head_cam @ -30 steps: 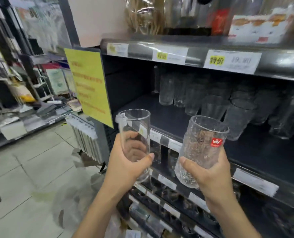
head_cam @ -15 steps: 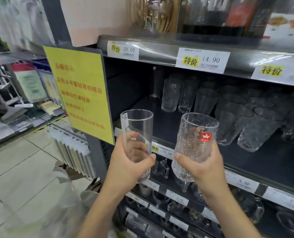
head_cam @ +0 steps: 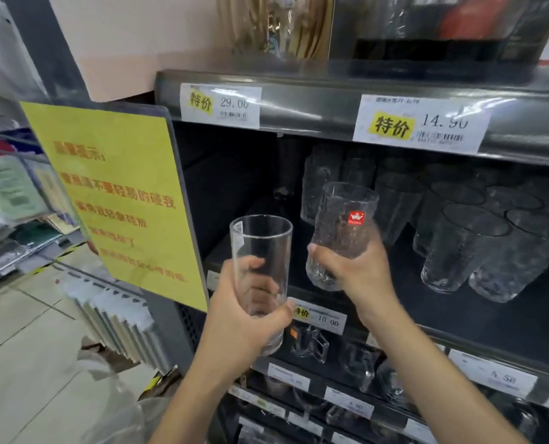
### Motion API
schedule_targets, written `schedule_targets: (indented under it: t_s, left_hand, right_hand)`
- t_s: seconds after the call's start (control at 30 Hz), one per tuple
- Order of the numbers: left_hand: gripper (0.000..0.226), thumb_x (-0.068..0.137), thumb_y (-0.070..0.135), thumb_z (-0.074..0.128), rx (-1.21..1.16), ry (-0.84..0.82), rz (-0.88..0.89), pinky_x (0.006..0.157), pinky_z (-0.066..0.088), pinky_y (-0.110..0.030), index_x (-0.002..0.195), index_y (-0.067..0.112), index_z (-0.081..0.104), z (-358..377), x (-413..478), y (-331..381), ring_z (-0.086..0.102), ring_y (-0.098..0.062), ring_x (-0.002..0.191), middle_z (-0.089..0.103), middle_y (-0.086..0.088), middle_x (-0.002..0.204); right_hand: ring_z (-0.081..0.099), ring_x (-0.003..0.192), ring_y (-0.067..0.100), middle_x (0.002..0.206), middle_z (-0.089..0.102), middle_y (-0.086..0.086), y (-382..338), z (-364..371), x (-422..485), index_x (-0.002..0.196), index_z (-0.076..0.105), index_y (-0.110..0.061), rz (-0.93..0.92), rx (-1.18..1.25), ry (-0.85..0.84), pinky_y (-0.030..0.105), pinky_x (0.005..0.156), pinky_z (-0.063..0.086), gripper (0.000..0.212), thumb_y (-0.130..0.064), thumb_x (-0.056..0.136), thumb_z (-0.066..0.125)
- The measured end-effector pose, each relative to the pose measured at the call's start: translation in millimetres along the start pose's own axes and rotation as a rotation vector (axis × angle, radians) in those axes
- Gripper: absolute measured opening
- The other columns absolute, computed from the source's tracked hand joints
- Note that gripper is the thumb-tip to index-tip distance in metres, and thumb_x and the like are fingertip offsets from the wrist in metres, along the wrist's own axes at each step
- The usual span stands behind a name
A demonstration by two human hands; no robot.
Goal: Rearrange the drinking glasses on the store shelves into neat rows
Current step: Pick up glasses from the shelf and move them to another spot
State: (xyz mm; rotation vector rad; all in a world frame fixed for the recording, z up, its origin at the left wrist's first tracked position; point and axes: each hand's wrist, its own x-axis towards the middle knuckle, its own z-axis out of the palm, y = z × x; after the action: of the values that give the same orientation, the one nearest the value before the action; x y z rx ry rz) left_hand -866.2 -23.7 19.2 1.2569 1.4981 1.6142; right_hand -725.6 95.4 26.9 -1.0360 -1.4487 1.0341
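Both pieces are hollow glass: rigid, light enough for one hand, slick on the walls and quick to chip if rims knock together. Your left hand [head_cam: 241,320] is wrapped round the lower half of the smooth straight tumbler [head_cam: 260,238], thumb across the front. It is upright, out in front of the shelf edge. Your right hand [head_cam: 356,270] grips the textured tumbler [head_cam: 338,203] with the red sticker low on its body, near the base; it leans slightly. The rough surface probably gives the surer hold. Keep your grip low and set each base down flat on the middle shelf [head_cam: 491,318], beside the shelved textured tumblers [head_cam: 455,248], which stand apart from both hands.

Against half a second ago, the textured tumbler has risen above the smooth one and gone in over the shelf; then the two rims were about level. The smooth tumbler sits much as it did. The yellow notice [head_cam: 119,200] looms larger.
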Motion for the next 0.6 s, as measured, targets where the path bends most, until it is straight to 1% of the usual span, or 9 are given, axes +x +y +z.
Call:
schedule_targets:
  t_s: [0.1, 0.3, 0.33, 0.43, 0.5, 0.57, 0.6]
  left_hand:
    - [0.056, 0.073, 0.010, 0.083, 0.001, -0.017, -0.003, 0.070, 0.054, -0.020, 0.111, 0.033, 0.049, -8, 3, -4, 0.067, -0.012, 0.074, 0.066, 0.007, 0.084]
    - [0.056, 0.074, 0.005, 0.081, -0.034, -0.037, -0.025, 0.068, 0.052, -0.020, 0.110, 0.032, 0.049, -23, 12, -12, 0.067, -0.013, 0.073, 0.067, 0.004, 0.082]
    - [0.055, 0.074, 0.005, 0.081, -0.040, -0.039, -0.029, 0.068, 0.053, -0.020, 0.110, 0.032, 0.049, -24, 13, -13, 0.067, -0.012, 0.073, 0.068, 0.004, 0.082]
    - [0.054, 0.074, 0.006, 0.080, -0.036, -0.043, -0.028, 0.068, 0.053, -0.019, 0.110, 0.031, 0.049, -27, 16, -16, 0.067, -0.010, 0.072, 0.068, 0.005, 0.081]
    - [0.053, 0.074, 0.005, 0.080, -0.048, -0.038, -0.022, 0.067, 0.053, -0.018, 0.110, 0.030, 0.049, -28, 18, -17, 0.066, -0.008, 0.070, 0.068, 0.004, 0.081]
    - [0.054, 0.073, 0.004, 0.080, -0.057, -0.036, -0.020, 0.067, 0.052, -0.017, 0.109, 0.030, 0.049, -29, 19, -19, 0.066, -0.008, 0.069, 0.068, 0.004, 0.081]
    - [0.054, 0.073, 0.005, 0.080, -0.060, -0.041, -0.021, 0.067, 0.052, -0.017, 0.109, 0.030, 0.049, -29, 19, -20, 0.066, -0.008, 0.070, 0.068, 0.003, 0.082]
  right_hand:
    - [0.066, 0.091, -0.004, 0.102, 0.070, -0.015, 10, 15, 21, 0.120, 0.054, -0.032, 0.027, -0.037, 0.017, 0.022, 0.082, 0.052, 0.066, -0.030, 0.065, 0.089]
    - [0.063, 0.098, 0.000, 0.106, 0.066, -0.015, 27, 39, 46, 0.114, 0.049, -0.036, 0.066, -0.075, 0.059, 0.023, 0.086, 0.051, 0.067, -0.029, 0.063, 0.091]
    - [0.062, 0.097, -0.001, 0.106, 0.065, -0.016, 28, 42, 49, 0.114, 0.048, -0.036, 0.063, -0.078, 0.063, 0.021, 0.085, 0.050, 0.067, -0.029, 0.063, 0.091]
    - [0.056, 0.092, -0.006, 0.104, 0.059, -0.019, 28, 49, 55, 0.118, 0.045, -0.032, 0.065, -0.091, 0.068, 0.009, 0.074, 0.042, 0.070, -0.025, 0.065, 0.090]
    - [0.055, 0.089, -0.007, 0.105, 0.059, -0.016, 30, 53, 58, 0.122, 0.045, -0.028, 0.067, -0.110, 0.076, 0.003, 0.068, 0.038, 0.072, -0.023, 0.066, 0.090]
    - [0.053, 0.086, -0.010, 0.105, 0.058, -0.015, 31, 56, 60, 0.125, 0.045, -0.025, 0.065, -0.133, 0.071, -0.002, 0.064, 0.036, 0.074, -0.023, 0.067, 0.090]
    - [0.052, 0.087, -0.011, 0.107, 0.059, -0.014, 33, 57, 62, 0.126, 0.045, -0.025, 0.063, -0.140, 0.069, -0.002, 0.064, 0.036, 0.074, -0.023, 0.067, 0.090]
